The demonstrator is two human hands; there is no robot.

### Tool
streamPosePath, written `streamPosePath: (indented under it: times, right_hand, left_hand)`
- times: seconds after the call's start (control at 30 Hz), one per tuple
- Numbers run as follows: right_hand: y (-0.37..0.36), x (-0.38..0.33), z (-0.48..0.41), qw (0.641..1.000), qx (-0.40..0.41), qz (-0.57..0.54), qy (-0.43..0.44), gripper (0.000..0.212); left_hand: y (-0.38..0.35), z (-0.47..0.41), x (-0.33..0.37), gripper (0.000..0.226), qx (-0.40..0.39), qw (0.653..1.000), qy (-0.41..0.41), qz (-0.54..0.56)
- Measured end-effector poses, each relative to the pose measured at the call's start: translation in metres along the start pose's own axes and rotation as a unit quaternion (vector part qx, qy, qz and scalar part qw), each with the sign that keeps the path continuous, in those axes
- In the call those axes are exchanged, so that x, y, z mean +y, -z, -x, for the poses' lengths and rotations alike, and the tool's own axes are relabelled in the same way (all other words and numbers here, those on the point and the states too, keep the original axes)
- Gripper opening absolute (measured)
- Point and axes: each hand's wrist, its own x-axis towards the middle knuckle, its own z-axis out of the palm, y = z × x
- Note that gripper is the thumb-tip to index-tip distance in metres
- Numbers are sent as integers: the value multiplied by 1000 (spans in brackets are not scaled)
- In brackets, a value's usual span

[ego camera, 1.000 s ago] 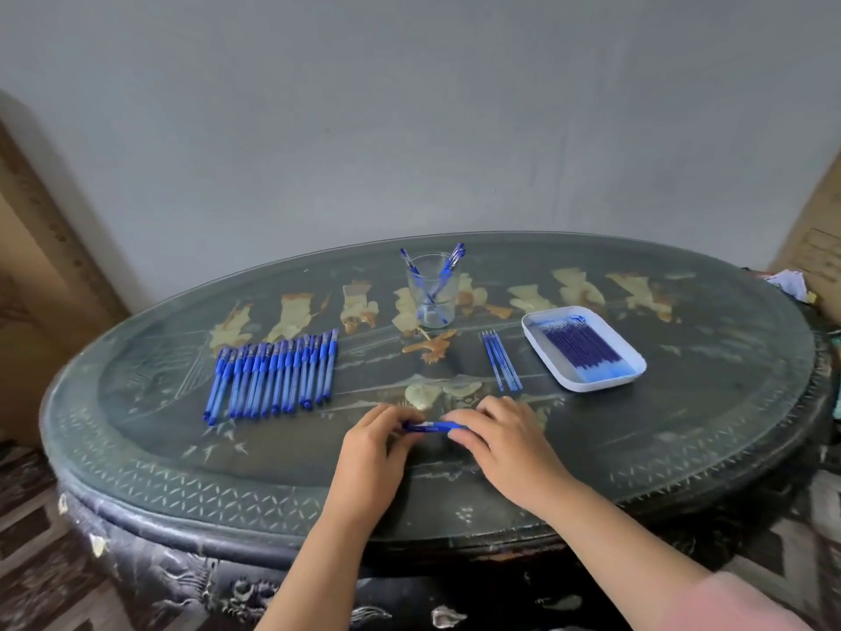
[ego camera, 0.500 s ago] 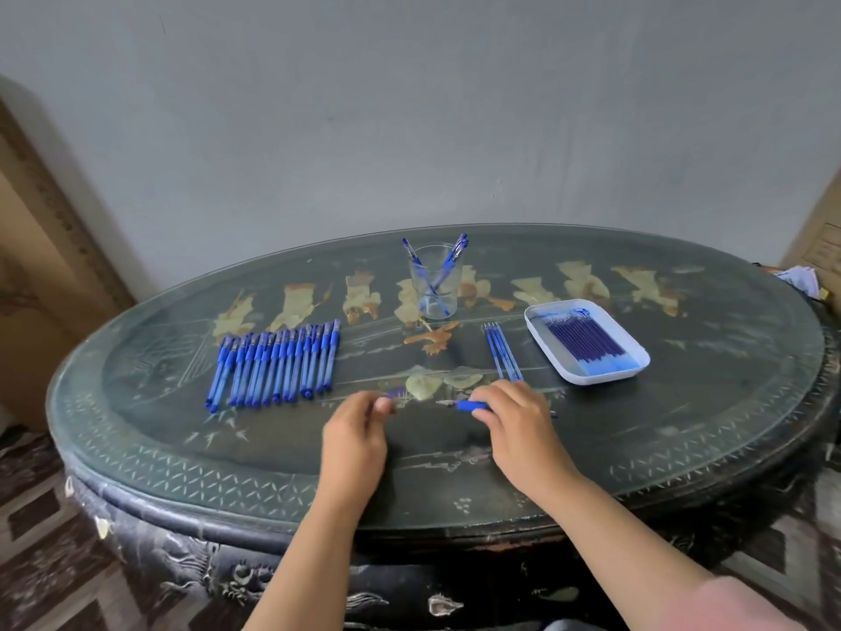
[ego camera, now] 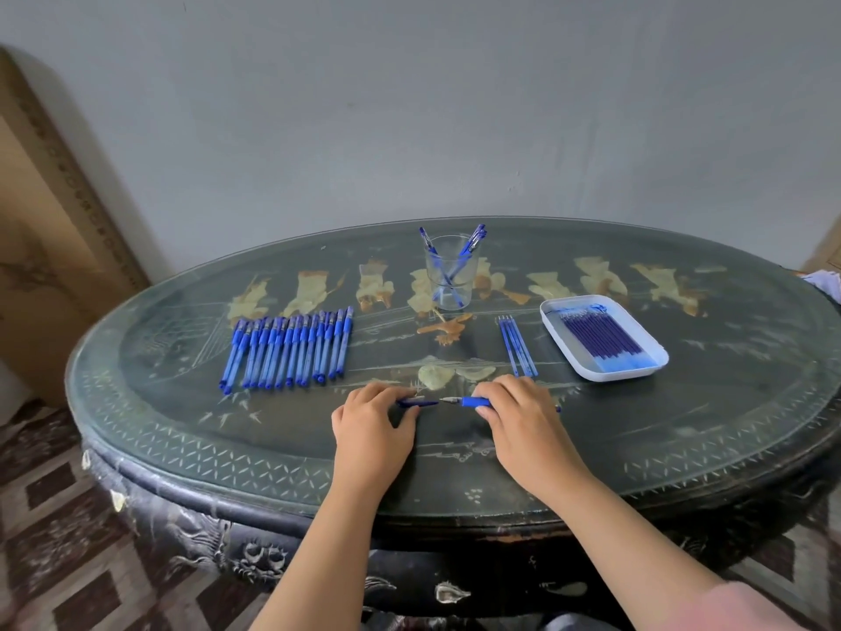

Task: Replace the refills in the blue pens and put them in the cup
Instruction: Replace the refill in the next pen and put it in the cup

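Left grip: my left grip [ego camera: 371,419] is down near the table's [ego camera: 182,425] front edge, fingers curled round a short dark-blue piece, the cap [ego camera: 418,403] by the look of it.
Right grip: my right grip [ego camera: 523,416] is curled round the pen [ego camera: 473,401], its metal tip bare and pointing at the cap, a small gap between them.
Where the rest sits: the cup [ego camera: 450,275] stands toward the far edge with a few pens in it. The row of pens [ego camera: 291,352] lies toward the left edge, the loose refills [ego camera: 519,346] just past my right knuckles, and the tray [ego camera: 568,346] of fresh refills [ego camera: 600,334] toward the right edge.
Risk, the cap: it's round and on smooth glass, so if I set it down carelessly it rolls off the front edge, I reckon.
Risk, the mix-up: the loose refills and the fresh ones look alike. Reach without looking and I could refit a spent one.
Risk, the tip: it's bare, so a slip smears ink on my left fingers.
Risk, the cup: it's tall and light, so a pen dropped in hard may tip it.
Writing: nothing readable. There's a blue mark at the tray's far corner and marks on the barrels, all too small.
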Motion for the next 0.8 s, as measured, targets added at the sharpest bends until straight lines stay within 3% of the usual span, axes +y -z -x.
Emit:
streamPosePath:
  times: [0.23, 0.37, 0.5, 0.67, 0.8]
  right_hand:
    - [0, -4, -1, 999, -2, 17, 34, 17]
    - [1, -6, -1, 998, 6, 18, 56, 13]
    - [2, -8, -1, 997, -9, 26, 69, 24]
    - [3, -8, -1, 997, -1, 17, 72, 18]
    - [3, -7, -1, 998, -7, 16, 60, 17]
  left_hand:
    - [6, 4, 4, 38, -29, 999, -43, 14]
    - [7, 5, 4, 26, -40, 993, -99, 56]
    - [2, 3, 3, 7, -21, 991, -111, 70]
    - [2, 6, 6, 49, -33, 990, -129, 36]
    - [7, 4, 8, 42, -38, 989, -73, 126]
